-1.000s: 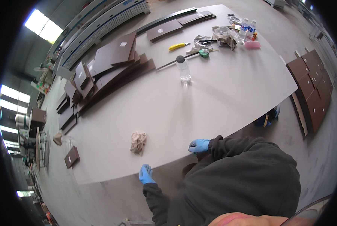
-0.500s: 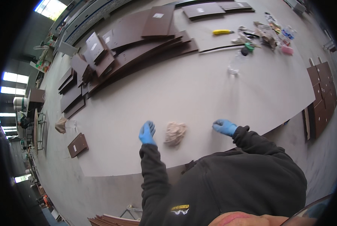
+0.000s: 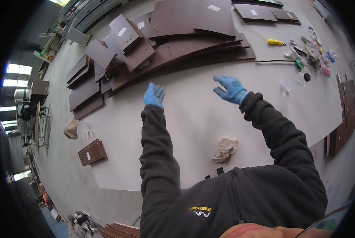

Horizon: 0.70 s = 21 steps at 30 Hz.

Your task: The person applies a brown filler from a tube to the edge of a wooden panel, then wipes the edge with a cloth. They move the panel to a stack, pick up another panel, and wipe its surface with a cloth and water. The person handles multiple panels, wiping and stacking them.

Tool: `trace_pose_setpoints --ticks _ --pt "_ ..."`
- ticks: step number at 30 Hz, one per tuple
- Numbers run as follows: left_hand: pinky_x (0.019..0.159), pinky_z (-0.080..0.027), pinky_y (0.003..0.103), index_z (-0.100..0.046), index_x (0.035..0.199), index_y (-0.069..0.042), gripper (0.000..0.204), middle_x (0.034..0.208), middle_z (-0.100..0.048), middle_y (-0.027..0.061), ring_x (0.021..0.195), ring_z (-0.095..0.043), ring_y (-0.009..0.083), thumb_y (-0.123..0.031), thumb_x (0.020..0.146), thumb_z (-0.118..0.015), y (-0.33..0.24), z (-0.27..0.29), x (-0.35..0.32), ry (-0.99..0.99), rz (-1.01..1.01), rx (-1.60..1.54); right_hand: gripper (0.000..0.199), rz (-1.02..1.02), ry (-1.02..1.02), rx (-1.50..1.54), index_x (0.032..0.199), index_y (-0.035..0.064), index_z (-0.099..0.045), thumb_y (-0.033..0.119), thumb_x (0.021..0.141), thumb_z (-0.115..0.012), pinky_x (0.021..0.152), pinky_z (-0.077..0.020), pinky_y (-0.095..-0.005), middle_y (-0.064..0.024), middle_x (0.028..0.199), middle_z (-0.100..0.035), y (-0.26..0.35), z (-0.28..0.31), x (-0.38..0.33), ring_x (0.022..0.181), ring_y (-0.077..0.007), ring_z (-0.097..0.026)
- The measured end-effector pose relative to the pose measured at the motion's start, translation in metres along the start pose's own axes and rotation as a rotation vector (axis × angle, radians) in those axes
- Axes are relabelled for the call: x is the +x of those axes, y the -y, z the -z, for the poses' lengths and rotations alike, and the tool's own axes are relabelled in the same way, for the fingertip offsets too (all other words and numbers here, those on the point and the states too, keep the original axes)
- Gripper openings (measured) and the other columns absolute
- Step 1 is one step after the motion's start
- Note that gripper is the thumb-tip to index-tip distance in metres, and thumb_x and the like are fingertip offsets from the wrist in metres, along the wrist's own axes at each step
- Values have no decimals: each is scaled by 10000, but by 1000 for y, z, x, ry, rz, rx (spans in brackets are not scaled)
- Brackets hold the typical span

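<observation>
Both hands wear blue work gloves and are stretched forward over a pale tabletop (image 3: 193,119). My left hand (image 3: 154,95) is empty, its fingers extended, just short of a pile of dark brown panels. My right hand (image 3: 230,88) has thumb and fingers spread and holds nothing. In front of both lies a long brown panel (image 3: 177,59), stacked on others with their edges curving across the view. A wide brown panel (image 3: 177,20) rests on top, one end bearing a white label. A crumpled beige rag (image 3: 225,150) lies close to my body, touched by neither hand.
Smaller brown panels (image 3: 86,97) are heaped at the left. A separate small panel (image 3: 92,152) sits at the near left corner. Toward the far right are a yellow utility knife (image 3: 276,42), a clear plastic bottle (image 3: 290,84) and crumpled litter (image 3: 310,53).
Both hands have moved forward, away from beside the rag, toward the panel pile. My right hand's fingers have spread apart. The whole view has shifted, so the table things appear farther right.
</observation>
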State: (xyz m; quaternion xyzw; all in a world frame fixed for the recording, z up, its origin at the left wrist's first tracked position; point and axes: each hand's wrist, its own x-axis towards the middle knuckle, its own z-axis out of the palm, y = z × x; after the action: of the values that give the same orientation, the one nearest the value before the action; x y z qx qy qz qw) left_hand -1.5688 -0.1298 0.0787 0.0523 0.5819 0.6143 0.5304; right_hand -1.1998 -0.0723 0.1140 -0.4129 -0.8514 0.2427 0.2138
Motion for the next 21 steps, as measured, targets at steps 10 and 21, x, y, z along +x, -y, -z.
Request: trace_pose_setpoints --ticks 10,21 --pt "1133 -448 474 -334 1594 -12 770 1591 -444 200 1385 -527 373 -431 1026 -641 -31 16 74 67 111 -182 1129 257 202 -472 1630 69 -276 586 774 -800 1284 -205 -450 -190 1697 -266 12 -58 236 1587 -345 -216" --pt "1120 -428 572 -498 1473 -123 618 1453 -558 173 1319 -546 416 -350 959 -756 -19 -5 102 47 119 -315 1161 210 303 -713 1648 176 -254 466 704 -865 1285 -209 -459 -172 1686 -276 12 -82 273 1561 -361 -259"
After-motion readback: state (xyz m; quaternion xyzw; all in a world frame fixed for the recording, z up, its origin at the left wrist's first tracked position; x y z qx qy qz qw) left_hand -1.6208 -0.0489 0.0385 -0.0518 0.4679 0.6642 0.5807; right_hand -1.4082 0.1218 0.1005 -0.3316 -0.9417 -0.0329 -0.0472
